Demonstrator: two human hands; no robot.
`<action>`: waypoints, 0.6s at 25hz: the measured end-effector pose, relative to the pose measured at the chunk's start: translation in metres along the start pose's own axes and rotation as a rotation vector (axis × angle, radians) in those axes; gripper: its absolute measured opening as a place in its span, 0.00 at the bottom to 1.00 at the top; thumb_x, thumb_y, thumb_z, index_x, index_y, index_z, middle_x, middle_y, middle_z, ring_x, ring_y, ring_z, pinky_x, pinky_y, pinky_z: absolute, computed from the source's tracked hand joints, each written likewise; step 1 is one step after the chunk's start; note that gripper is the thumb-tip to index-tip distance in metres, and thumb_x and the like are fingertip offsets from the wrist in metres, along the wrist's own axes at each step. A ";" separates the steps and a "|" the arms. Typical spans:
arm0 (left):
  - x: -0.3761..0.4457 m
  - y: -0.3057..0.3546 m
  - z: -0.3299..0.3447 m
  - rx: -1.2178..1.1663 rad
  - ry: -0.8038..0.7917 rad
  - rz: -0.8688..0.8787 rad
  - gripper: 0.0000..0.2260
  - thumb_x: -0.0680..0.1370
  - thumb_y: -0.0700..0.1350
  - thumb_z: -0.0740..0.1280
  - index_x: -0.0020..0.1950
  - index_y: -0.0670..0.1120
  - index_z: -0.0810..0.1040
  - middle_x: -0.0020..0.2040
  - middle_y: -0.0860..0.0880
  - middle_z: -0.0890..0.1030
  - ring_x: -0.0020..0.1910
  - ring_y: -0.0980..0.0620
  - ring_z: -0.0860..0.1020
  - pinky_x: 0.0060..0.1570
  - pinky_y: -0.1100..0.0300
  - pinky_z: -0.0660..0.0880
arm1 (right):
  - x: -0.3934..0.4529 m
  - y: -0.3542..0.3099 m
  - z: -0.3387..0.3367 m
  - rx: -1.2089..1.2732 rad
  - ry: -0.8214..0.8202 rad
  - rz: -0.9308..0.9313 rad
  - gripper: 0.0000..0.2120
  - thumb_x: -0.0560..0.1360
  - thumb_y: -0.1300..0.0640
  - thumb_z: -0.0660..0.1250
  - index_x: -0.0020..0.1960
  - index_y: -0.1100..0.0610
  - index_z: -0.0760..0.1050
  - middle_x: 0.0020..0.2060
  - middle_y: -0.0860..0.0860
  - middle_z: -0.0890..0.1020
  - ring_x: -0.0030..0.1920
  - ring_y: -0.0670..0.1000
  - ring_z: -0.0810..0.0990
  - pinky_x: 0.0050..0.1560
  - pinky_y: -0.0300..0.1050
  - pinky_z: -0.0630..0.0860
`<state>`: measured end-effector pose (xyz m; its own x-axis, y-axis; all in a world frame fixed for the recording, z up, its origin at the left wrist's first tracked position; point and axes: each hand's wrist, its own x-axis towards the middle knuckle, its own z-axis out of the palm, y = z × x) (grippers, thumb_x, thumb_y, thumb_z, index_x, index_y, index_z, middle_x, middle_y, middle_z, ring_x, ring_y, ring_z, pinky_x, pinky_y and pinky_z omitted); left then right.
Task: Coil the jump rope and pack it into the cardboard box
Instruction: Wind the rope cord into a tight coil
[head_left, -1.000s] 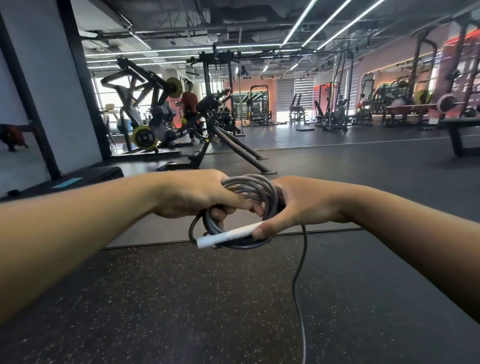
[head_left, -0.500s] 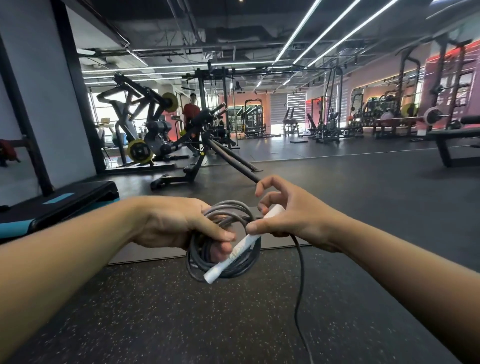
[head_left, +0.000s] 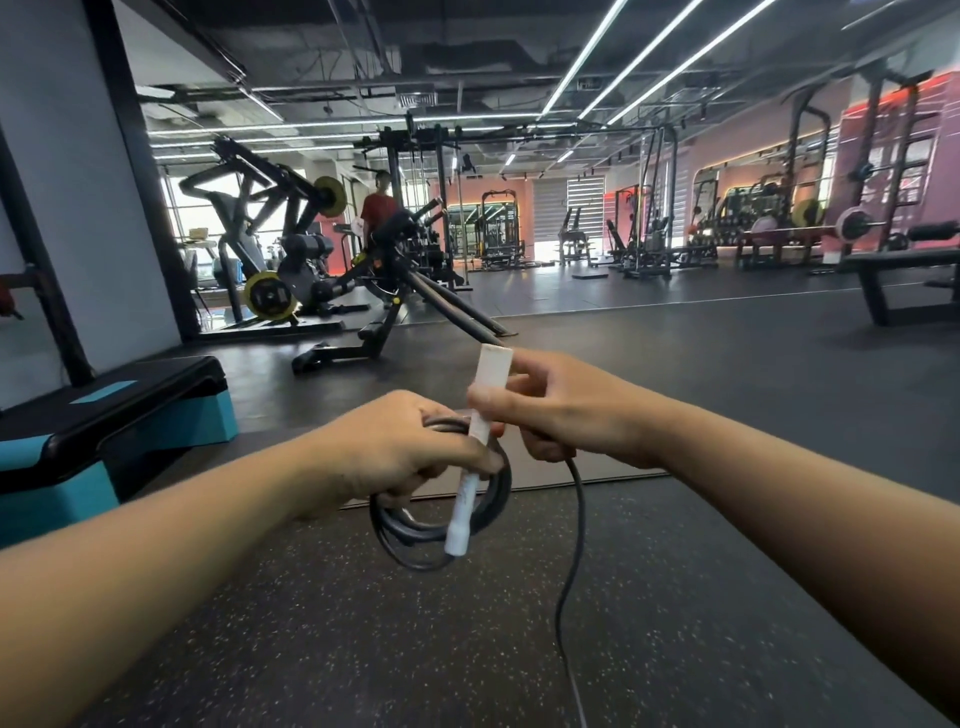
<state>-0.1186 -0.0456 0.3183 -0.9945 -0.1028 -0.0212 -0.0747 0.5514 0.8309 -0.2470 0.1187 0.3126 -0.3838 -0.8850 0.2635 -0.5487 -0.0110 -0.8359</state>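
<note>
The left hand (head_left: 400, 457) clenches the coiled dark grey rubber jump rope (head_left: 441, 525) at frame centre. At its two o'clock, the right hand (head_left: 561, 415) pinches the rope's upright white plastic handle (head_left: 475, 452) (loose cord trails toward six o'clock).

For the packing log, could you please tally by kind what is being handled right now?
Hands: 2, the left hand and the right hand
White handle: 1
Dark rope coil: 1
Loose rope tail: 1
Total: 5
</note>
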 end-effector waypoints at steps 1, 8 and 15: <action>-0.002 0.002 -0.004 -0.002 -0.003 0.008 0.08 0.73 0.45 0.76 0.42 0.44 0.80 0.26 0.50 0.62 0.24 0.52 0.56 0.28 0.56 0.52 | -0.001 -0.002 -0.005 -0.008 0.004 0.023 0.31 0.75 0.37 0.67 0.61 0.64 0.75 0.38 0.56 0.76 0.29 0.49 0.68 0.31 0.44 0.66; -0.015 0.011 -0.029 -0.211 0.047 0.118 0.05 0.73 0.48 0.76 0.40 0.47 0.86 0.26 0.52 0.61 0.23 0.54 0.55 0.25 0.59 0.52 | 0.000 -0.005 -0.036 -0.144 0.055 0.112 0.27 0.75 0.32 0.66 0.35 0.57 0.70 0.27 0.52 0.68 0.29 0.54 0.75 0.46 0.54 0.83; 0.008 0.016 -0.005 -1.022 0.523 0.391 0.10 0.77 0.50 0.69 0.48 0.44 0.77 0.24 0.56 0.58 0.21 0.58 0.56 0.21 0.65 0.57 | 0.004 0.002 -0.019 0.376 0.130 0.155 0.26 0.74 0.30 0.64 0.46 0.54 0.77 0.30 0.50 0.65 0.27 0.50 0.63 0.38 0.51 0.80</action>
<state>-0.1274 -0.0423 0.3342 -0.7695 -0.5272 0.3603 0.5512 -0.2634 0.7917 -0.2634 0.1242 0.3210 -0.5442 -0.8237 0.1593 -0.1769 -0.0729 -0.9815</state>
